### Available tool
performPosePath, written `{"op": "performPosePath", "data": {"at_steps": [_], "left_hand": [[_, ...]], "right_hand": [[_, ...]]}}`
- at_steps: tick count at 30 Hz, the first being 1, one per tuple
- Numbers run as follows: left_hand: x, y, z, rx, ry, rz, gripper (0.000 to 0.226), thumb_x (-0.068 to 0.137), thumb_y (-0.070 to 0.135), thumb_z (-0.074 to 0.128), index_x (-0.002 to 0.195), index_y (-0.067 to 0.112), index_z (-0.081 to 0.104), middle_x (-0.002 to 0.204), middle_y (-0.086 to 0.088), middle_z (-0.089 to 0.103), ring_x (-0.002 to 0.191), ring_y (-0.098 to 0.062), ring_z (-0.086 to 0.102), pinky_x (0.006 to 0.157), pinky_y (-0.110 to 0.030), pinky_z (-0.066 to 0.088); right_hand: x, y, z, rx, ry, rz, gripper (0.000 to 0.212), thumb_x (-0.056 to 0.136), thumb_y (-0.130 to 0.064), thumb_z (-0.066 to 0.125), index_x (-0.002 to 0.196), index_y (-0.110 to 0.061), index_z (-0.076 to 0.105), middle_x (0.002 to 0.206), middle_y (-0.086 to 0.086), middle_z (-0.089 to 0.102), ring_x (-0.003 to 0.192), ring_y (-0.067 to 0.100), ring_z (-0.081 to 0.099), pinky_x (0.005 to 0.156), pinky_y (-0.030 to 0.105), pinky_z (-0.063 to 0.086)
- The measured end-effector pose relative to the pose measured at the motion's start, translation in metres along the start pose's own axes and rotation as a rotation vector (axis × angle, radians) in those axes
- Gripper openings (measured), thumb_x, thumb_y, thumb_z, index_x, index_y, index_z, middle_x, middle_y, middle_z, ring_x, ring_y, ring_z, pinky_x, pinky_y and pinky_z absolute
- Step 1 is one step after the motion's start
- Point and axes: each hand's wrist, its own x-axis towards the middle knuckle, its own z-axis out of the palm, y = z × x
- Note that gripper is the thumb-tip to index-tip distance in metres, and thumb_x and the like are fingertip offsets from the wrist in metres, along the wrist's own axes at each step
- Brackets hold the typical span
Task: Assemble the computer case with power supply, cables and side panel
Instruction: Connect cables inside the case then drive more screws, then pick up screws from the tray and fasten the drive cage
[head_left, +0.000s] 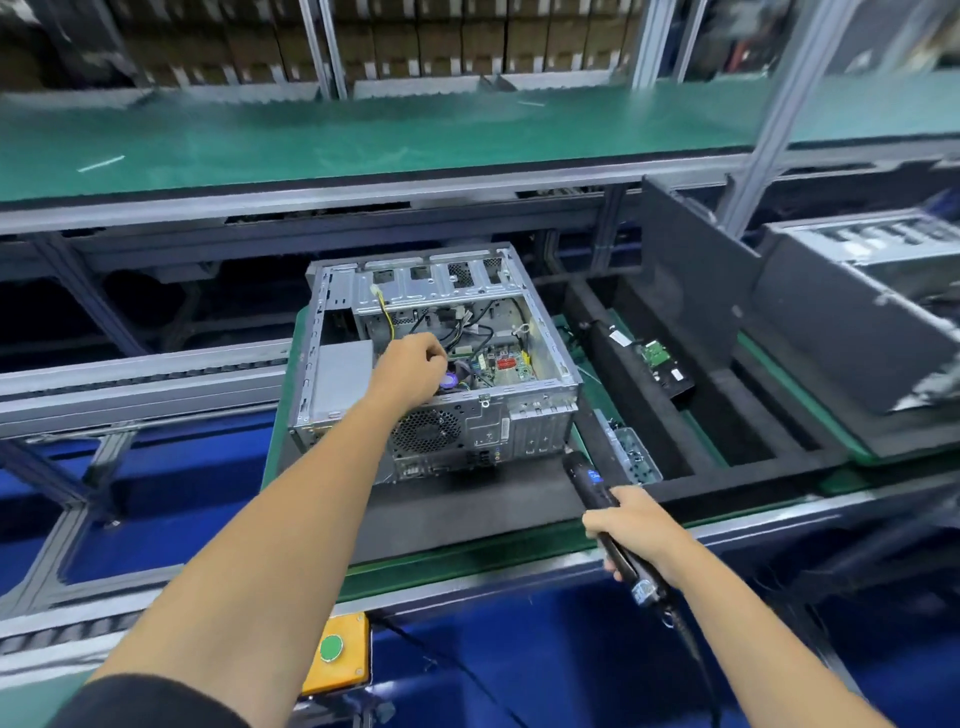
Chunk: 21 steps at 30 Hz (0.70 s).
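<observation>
**Reaching into the open case, driver at the ready**

The open silver steel computer case (436, 358) lies on its side on a black foam pad (467, 506) atop the green conveyor pallet (470, 545), side panel off. The left hand (413, 371) reaches inside over the motherboard (501, 364), fingers curled among the black cables (470, 332); whether it pinches one I cannot tell. The right hand (631, 525) grips a black electric screwdriver (608, 506), just beside the case's rear corner.

To do this well, I would seat each connector squarely, keep cables off the fan, and hold the driver away until needed.

Counted: one case, one grey power supply box (340, 376), one screwdriver, one yellow-and-black lead (385, 317), one dark panel (691, 270) standing at right.
</observation>
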Motion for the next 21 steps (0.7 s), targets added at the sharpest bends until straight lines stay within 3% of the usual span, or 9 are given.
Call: {"op": "performPosePath", "data": {"at_steps": [7,12,15,17,18,19,20,21], "left_hand": [[0.023,0.024,0.013,-0.063,-0.043,0.016,0.021,0.089,0.010,0.045,0.083,0.017,0.064,0.066,0.002,0.062,0.047,-0.009,0.049,0.044,-0.021,0.037],[0.058,0.051,0.039,-0.076,0.002,-0.005,0.017,0.089,0.008,0.047,0.086,0.010,0.063,0.074,-0.001,0.060,0.057,-0.016,0.048,0.057,-0.028,0.040],[0.077,0.069,0.061,-0.068,0.005,-0.025,0.016,0.090,0.009,0.048,0.085,0.014,0.062,0.077,0.006,0.059,0.070,-0.017,0.050,0.065,-0.030,0.039],[0.085,0.074,0.073,-0.059,-0.001,-0.042,0.015,0.090,0.009,0.049,0.085,0.017,0.062,0.086,0.005,0.060,0.073,-0.016,0.052,0.069,-0.028,0.037],[0.088,0.076,0.077,-0.055,-0.008,-0.055,0.016,0.090,0.009,0.050,0.083,0.019,0.060,0.088,0.004,0.061,0.072,-0.014,0.053,0.070,-0.027,0.036],[0.090,0.075,0.081,-0.051,-0.019,-0.074,0.018,0.091,0.010,0.051,0.081,0.022,0.058,0.087,0.003,0.062,0.069,-0.013,0.053,0.067,-0.026,0.036],[0.091,0.074,0.083,-0.048,-0.026,-0.098,0.018,0.091,0.010,0.051,0.080,0.024,0.057,0.084,0.003,0.062,0.064,-0.013,0.052,0.060,-0.025,0.037],[0.092,0.072,0.084,-0.041,-0.022,-0.122,0.017,0.091,0.010,0.051,0.082,0.024,0.058,0.081,0.003,0.061,0.061,-0.012,0.051,0.054,-0.025,0.037]], "right_hand": [[0.011,-0.005,-0.057,-0.130,-0.045,0.087,0.023,0.072,-0.006,0.061,0.090,-0.004,0.046,0.063,0.016,0.052,0.045,0.027,0.053,0.049,0.034,0.047],[0.058,-0.013,-0.107,0.015,0.096,0.016,0.015,0.081,-0.004,0.061,0.086,-0.004,0.047,0.066,0.015,0.050,0.048,0.027,0.054,0.050,0.035,0.047],[0.093,-0.024,-0.121,0.001,0.146,-0.124,0.017,0.082,-0.015,0.064,0.088,-0.006,0.051,0.080,0.015,0.057,0.070,0.028,0.058,0.067,0.039,0.049],[0.110,-0.030,-0.126,-0.049,0.123,-0.164,0.038,0.083,-0.020,0.064,0.115,-0.002,0.054,0.106,0.020,0.063,0.085,0.027,0.062,0.080,0.039,0.050],[0.117,-0.032,-0.129,-0.051,0.101,-0.164,0.055,0.084,-0.021,0.064,0.132,-0.001,0.047,0.120,0.020,0.061,0.117,0.033,0.059,0.086,0.042,0.051],[0.123,-0.035,-0.131,-0.029,0.060,-0.169,0.066,0.084,-0.021,0.063,0.141,0.000,0.038,0.126,0.022,0.058,0.083,0.014,0.037,0.085,0.044,0.051],[0.128,-0.038,-0.132,0.004,0.028,-0.188,0.069,0.084,-0.020,0.063,0.141,0.003,0.033,0.126,0.026,0.057,0.076,0.027,0.060,0.078,0.043,0.052],[0.134,-0.042,-0.133,0.028,0.012,-0.204,0.068,0.083,-0.019,0.063,0.138,0.005,0.031,0.126,0.029,0.055,0.070,0.027,0.057,0.071,0.042,0.050]]}}
